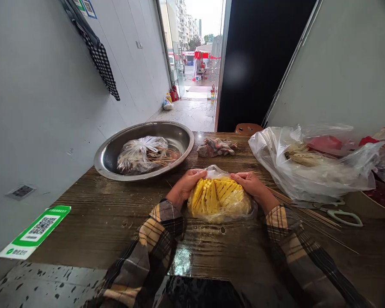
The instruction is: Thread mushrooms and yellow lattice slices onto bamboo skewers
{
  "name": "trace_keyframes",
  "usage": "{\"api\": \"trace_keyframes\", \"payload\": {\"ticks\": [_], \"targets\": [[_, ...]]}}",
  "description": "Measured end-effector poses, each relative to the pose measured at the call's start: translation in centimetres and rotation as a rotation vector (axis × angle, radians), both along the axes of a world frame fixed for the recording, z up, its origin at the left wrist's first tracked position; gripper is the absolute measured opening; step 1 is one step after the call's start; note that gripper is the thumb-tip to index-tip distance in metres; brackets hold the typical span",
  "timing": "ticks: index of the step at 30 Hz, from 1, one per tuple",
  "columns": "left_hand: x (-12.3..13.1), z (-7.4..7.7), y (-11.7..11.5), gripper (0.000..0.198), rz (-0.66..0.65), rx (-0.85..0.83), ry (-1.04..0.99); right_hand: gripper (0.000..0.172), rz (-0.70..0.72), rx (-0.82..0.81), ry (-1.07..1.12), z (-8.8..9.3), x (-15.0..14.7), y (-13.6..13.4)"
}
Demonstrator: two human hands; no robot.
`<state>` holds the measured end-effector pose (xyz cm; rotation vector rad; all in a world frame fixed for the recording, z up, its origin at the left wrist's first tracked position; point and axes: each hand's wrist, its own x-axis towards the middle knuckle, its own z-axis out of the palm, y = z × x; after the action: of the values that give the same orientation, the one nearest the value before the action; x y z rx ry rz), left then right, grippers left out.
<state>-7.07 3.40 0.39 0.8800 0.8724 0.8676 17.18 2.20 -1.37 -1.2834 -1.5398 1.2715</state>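
A clear plastic bag of yellow crinkle-cut strips lies on the dark wooden table in front of me. My left hand grips the bag's left upper edge, fingers curled over the plastic. My right hand holds the bag's right upper edge the same way. Both arms wear plaid sleeves.
A steel basin at the back left holds a bag of skewers. A crumpled rag lies behind the bag. Large plastic bags of food fill the right side, with scissors and loose bamboo skewers beside them. A wall runs along the left.
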Motion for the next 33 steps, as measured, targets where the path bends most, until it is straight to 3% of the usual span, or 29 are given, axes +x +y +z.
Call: {"api": "trace_keyframes", "payload": {"ticks": [4,8,13,16,20,22,24,29,31,33], "targets": [[0.9,0.0,0.0,0.029,0.120,-0.054,-0.037,0.048,-0.076,0.062,0.017,0.4,-0.4,-0.2],[1.2,-0.3,0.2,0.027,0.140,-0.114,-0.030,0.047,-0.116,-0.002,0.019,0.2,-0.6,-0.1],[1.4,-0.4,0.0,0.023,0.241,-0.035,0.060,0.037,-0.181,-0.053,0.139,-0.5,-0.5,0.5],[1.3,-0.4,-0.1,0.026,0.310,0.080,0.218,0.038,-0.173,-0.110,0.171,-0.9,-0.2,0.6],[0.4,0.0,-0.4,0.011,0.334,0.473,0.619,0.028,-0.132,-0.051,0.015,-1.2,0.5,0.5],[-0.4,0.3,-1.0,0.015,0.252,0.592,0.701,0.024,-0.130,0.038,-0.145,-1.2,0.9,0.5],[-1.1,0.7,-2.0,0.020,0.193,0.609,0.694,0.026,-0.110,0.113,-0.241,-0.9,1.2,0.4],[-2.9,0.9,-6.0,0.041,0.265,0.590,0.740,0.041,-0.175,0.429,-0.378,1.4,1.8,-1.5],[-3.2,0.7,-7.5,0.054,0.221,0.592,0.800,0.048,-0.191,0.450,-0.411,2.1,2.4,-3.4],[-3.0,0.6,-8.8,0.073,0.167,0.605,0.873,0.058,-0.165,0.371,-0.420,2.3,3.0,-5.8]]}}
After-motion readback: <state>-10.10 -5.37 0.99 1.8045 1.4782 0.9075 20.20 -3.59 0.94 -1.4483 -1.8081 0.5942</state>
